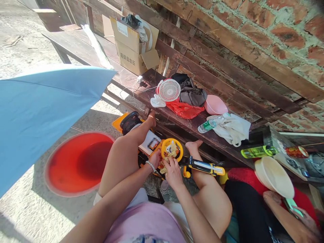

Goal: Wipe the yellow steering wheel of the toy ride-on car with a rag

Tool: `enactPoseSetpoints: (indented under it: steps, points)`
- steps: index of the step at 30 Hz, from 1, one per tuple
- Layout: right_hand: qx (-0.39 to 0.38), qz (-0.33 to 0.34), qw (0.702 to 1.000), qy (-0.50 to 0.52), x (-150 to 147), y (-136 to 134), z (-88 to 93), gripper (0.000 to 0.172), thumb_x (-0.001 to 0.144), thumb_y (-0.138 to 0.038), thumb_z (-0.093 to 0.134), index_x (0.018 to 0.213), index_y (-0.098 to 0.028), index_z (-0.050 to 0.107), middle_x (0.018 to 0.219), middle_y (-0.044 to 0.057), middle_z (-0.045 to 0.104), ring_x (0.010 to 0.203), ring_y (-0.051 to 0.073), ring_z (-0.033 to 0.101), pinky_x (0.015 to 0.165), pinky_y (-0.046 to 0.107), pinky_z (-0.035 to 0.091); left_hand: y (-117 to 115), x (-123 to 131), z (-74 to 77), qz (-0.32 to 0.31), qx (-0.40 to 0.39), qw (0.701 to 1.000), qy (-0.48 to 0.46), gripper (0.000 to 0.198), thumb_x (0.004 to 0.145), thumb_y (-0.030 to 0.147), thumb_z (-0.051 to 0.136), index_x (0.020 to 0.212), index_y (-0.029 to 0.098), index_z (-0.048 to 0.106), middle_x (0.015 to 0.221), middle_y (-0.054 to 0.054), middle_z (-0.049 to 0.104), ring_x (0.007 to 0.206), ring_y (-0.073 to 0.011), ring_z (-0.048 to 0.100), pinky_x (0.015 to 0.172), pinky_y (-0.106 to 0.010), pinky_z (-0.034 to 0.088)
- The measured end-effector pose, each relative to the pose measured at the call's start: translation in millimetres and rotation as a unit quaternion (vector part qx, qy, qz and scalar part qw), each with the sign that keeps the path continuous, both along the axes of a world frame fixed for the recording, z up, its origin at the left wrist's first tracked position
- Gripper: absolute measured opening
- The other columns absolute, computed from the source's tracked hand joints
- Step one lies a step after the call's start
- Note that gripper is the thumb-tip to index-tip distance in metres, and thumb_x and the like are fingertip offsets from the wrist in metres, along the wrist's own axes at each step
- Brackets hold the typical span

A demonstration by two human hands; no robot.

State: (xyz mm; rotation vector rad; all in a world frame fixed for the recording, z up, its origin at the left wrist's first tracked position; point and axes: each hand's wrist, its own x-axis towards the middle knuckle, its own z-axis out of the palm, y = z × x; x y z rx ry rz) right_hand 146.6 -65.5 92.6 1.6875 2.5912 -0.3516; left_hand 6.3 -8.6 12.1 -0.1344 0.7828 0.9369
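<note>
My left hand (155,159), with a bead bracelet at the wrist, and my right hand (173,172) meet low in the middle of the view, between my bare knees. Both grip a small yellow-and-white stuffed toy (169,156) that sits at the yellow steering wheel (172,144) of a yellow toy ride-on car (141,135). My bare feet rest against the lower rail of a dark wooden bench (177,116). A yellow and black toy gun (205,167) lies just right of my right hand.
A red basin of water (78,163) stands left on the concrete. A blue umbrella (43,108) covers the left side. The bench holds a cardboard box (133,47), small fan (168,90), red bag (186,109), pink bowl (215,105), water bottle (211,124). Another person (278,209) sits right with a cream bowl (274,177).
</note>
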Motion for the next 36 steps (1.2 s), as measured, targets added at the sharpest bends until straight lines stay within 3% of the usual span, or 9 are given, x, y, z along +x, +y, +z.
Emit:
enactPoseSetpoints:
  steps: [4,7,11,13,17,20,27,31,36]
  points:
    - [-0.002,-0.003,0.999,-0.037,13,-13,3.8,0.066,0.079,-0.001,0.058,0.139,-0.026,0.068,0.149,0.013,0.059,0.134,0.034,0.049,0.110,0.046,0.050,0,0,0.7,-0.034,-0.022,0.997,0.068,0.018,0.096,0.029,0.068,0.110,0.019,0.067,0.078,-0.003,0.074,0.069,-0.0166,0.071,0.073,-0.027,0.058]
    - [0.005,-0.040,0.998,-0.041,13,-1,13.0,0.069,0.077,-0.004,0.062,0.142,-0.027,0.065,0.144,0.014,0.061,0.131,0.034,0.052,0.107,0.045,0.051,0,1,2.9,-0.037,-0.017,0.994,0.098,0.017,0.093,0.023,0.072,0.109,0.021,0.066,0.082,-0.003,0.074,0.075,-0.0165,0.072,0.077,-0.027,0.058]
    - [0.056,-0.041,0.998,-0.010,2,47,29.9,0.072,0.080,-0.009,0.064,0.150,-0.026,0.059,0.152,0.013,0.053,0.141,0.034,0.043,0.117,0.047,0.043,-1,1,4.7,-0.050,-0.001,0.992,0.117,0.015,0.090,0.020,0.074,0.103,0.022,0.066,0.084,-0.002,0.075,0.079,-0.0170,0.072,0.083,-0.029,0.058]
    - [0.036,-0.018,0.999,-0.007,-5,77,34.9,0.070,0.084,-0.013,0.064,0.152,-0.028,0.058,0.157,0.012,0.049,0.142,0.034,0.041,0.118,0.048,0.040,-1,-1,4.6,-0.058,0.007,0.991,0.122,0.015,0.089,0.019,0.076,0.099,0.022,0.066,0.084,-0.002,0.075,0.080,-0.0175,0.071,0.085,-0.030,0.057]
    - [-0.049,-0.046,0.997,-0.041,-8,124,31.4,0.066,0.088,-0.021,0.065,0.153,-0.031,0.057,0.161,0.010,0.046,0.146,0.035,0.039,0.115,0.048,0.042,0,-3,2.5,-0.062,0.019,0.990,0.126,0.019,0.084,0.021,0.082,0.093,0.022,0.065,0.082,-0.003,0.074,0.088,-0.0210,0.072,0.094,-0.036,0.055]
    - [-0.060,-0.078,0.994,-0.035,-4,138,23.8,0.063,0.090,-0.025,0.064,0.153,-0.030,0.057,0.157,0.011,0.049,0.145,0.033,0.042,0.116,0.045,0.040,2,-3,-0.7,-0.056,0.024,0.990,0.129,0.024,0.082,0.024,0.086,0.092,0.021,0.064,0.081,-0.002,0.073,0.090,-0.0209,0.072,0.098,-0.038,0.053]
    - [-0.072,-0.254,0.959,-0.101,0,118,22.5,0.064,0.099,-0.037,0.056,0.159,-0.018,0.044,0.138,0.024,0.058,0.123,0.035,0.064,0.102,0.044,0.049,8,-1,-3.3,-0.059,0.024,0.984,0.164,0.025,0.087,0.035,0.083,0.098,0.022,0.064,0.083,-0.002,0.072,0.087,-0.0199,0.071,0.093,-0.035,0.055]
    - [-0.098,-0.282,0.946,-0.129,-1,94,27.9,0.065,0.100,-0.041,0.056,0.153,-0.007,0.042,0.130,0.029,0.064,0.112,0.033,0.071,0.094,0.041,0.052,10,0,-2.9,-0.047,0.028,0.984,0.172,0.022,0.088,0.033,0.081,0.095,0.022,0.064,0.080,-0.001,0.071,0.080,-0.0178,0.069,0.088,-0.033,0.056]
    - [-0.134,-0.306,0.937,-0.104,0,69,36.1,0.051,0.101,-0.044,0.050,0.138,-0.009,0.053,0.118,0.027,0.073,0.111,0.035,0.074,0.092,0.042,0.052,12,0,-4.7,-0.023,0.033,0.984,0.171,0.018,0.088,0.030,0.079,0.091,0.022,0.064,0.077,0.001,0.069,0.073,-0.0147,0.066,0.082,-0.029,0.055]
